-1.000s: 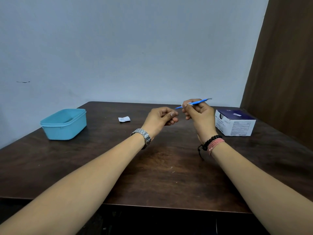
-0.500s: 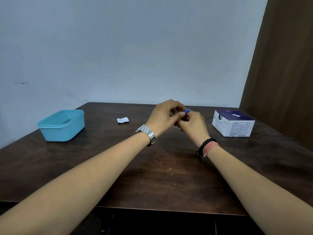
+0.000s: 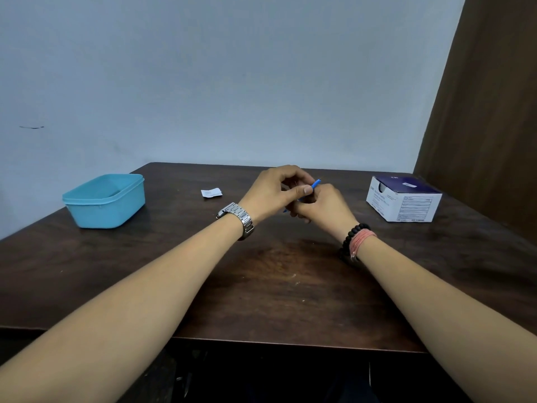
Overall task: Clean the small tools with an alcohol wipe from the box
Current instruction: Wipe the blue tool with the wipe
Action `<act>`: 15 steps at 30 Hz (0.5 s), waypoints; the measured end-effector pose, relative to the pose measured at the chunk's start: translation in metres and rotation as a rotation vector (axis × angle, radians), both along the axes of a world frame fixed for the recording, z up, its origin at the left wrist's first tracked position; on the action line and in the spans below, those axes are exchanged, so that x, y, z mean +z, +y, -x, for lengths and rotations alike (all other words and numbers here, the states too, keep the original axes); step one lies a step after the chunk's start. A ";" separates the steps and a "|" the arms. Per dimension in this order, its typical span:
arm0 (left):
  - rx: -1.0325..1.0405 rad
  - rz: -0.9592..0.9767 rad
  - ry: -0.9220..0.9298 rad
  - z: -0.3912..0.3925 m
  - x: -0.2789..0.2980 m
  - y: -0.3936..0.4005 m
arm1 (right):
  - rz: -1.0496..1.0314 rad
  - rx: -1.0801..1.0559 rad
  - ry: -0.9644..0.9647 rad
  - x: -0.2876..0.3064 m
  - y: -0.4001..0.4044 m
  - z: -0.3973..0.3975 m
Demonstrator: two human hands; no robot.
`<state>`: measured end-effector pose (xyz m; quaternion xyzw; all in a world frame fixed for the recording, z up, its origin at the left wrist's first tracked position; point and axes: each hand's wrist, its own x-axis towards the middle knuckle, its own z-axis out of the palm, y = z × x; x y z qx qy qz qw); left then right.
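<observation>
Both hands meet above the middle of the dark wooden table (image 3: pixel 276 286). My right hand (image 3: pixel 322 206) grips a thin blue tool (image 3: pixel 316 183); only its upper end shows above the fingers and a small tip pokes out below. My left hand (image 3: pixel 274 189) pinches that tool near its upper end between thumb and fingers. Whether a wipe sits under those fingers is hidden. The white and purple wipe box (image 3: pixel 402 200) stands at the right. A torn white wipe packet (image 3: pixel 211 192) lies left of the hands.
A light blue plastic tub (image 3: pixel 106 200) sits at the table's left side, open on top. A pale wall runs behind the table and a brown panel stands at the right. The table's near edge lies below my forearms.
A second ago the blue tool stuck out long to the right of my right hand. Both hands have since closed together over it, so only its end shows.
</observation>
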<state>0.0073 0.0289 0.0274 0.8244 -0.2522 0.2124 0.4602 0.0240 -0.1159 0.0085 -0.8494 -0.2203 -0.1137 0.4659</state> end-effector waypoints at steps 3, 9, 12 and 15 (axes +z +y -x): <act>0.006 -0.029 -0.006 0.001 -0.001 0.001 | 0.035 -0.020 0.031 0.000 0.000 0.001; 0.077 0.002 -0.078 0.002 -0.003 -0.002 | 0.027 0.018 0.026 0.001 0.001 0.004; 0.089 0.055 -0.071 0.001 -0.003 -0.003 | 0.063 0.057 0.027 -0.001 0.002 0.005; 0.091 0.036 -0.065 -0.001 -0.003 -0.003 | 0.048 0.055 0.031 -0.001 0.002 0.005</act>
